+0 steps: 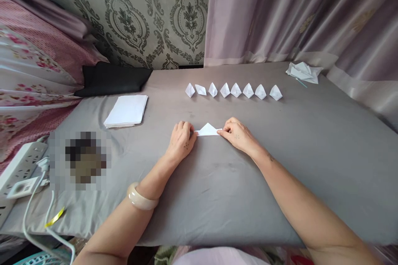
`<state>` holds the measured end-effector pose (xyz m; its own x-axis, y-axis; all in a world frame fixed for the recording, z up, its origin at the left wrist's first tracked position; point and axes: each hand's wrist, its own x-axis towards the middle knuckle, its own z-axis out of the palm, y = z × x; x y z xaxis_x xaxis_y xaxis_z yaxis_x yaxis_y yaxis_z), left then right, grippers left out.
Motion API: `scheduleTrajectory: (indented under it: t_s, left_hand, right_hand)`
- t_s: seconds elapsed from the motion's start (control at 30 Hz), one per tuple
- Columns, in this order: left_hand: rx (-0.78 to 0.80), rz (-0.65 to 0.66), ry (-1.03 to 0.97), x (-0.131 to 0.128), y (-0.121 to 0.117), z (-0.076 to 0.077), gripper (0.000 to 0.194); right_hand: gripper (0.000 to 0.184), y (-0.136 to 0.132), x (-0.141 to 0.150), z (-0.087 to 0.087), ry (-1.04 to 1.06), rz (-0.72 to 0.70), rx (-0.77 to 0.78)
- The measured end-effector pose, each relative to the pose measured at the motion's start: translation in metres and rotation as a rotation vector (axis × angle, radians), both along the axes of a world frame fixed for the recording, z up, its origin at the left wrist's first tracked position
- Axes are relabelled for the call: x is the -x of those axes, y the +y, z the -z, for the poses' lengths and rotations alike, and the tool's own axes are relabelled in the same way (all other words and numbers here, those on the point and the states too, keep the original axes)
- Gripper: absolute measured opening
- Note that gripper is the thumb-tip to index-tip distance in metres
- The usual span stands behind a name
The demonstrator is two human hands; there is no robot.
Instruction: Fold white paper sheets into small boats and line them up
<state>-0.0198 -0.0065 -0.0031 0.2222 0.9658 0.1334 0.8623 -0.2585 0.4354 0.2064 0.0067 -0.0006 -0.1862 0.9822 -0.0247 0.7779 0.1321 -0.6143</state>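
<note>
Between my two hands lies a folded white paper, with a pointed triangle at the top and a narrow band along its lower edge. My left hand pinches the band's left end, fingers closed. At the right end, my right hand pinches the paper between thumb and curled fingers. Beyond them a row of several folded paper boats stands on the grey cloth. One piece near the row's left end, a flatter folded paper, leans differently from the others.
A stack of white paper sheets lies at the left, before a folded black cloth. Crumpled white paper sits at the back right. A power strip with cables and a yellow scrap occupy the left edge, beside a blurred-out patch.
</note>
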Motion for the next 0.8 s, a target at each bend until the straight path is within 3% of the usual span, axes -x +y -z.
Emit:
scheduleTrajectory:
  t_s: [0.1, 0.2, 0.33, 0.37, 0.5, 0.6, 0.8]
  left_hand:
    - [-0.091, 0.088, 0.109, -0.002, -0.002, -0.002, 0.028]
    - [-0.165, 0.255, 0.235, -0.003, -0.002, -0.004, 0.039]
    - [-0.179, 0.429, 0.298, -0.003, -0.002, -0.005, 0.041]
    - [-0.183, 0.441, 0.302, -0.003, -0.002, -0.005, 0.040]
    - [-0.202, 0.434, 0.325, -0.004, -0.002, -0.004, 0.037]
    - [-0.178, 0.424, 0.350, -0.005, -0.004, -0.005, 0.034]
    - [-0.066, 0.364, 0.345, -0.005, -0.015, -0.017, 0.030]
  right_hand:
    - [0.024, -0.001, -0.004, 0.001, -0.012, -0.025, -0.043]
    - [0.019, -0.002, -0.006, 0.002, -0.005, -0.023, -0.074]
    - [0.005, -0.009, 0.001, 0.001, -0.018, 0.010, -0.160]
    - [0.004, -0.013, 0.005, 0.000, -0.033, 0.000, -0.200]
    - [0.030, -0.034, 0.030, -0.007, -0.145, -0.154, -0.337]
    - [0.027, -0.049, 0.047, -0.010, -0.248, -0.216, -0.339]
    - [0.042, -0.057, 0.052, -0.009, -0.371, -0.242, -0.309]
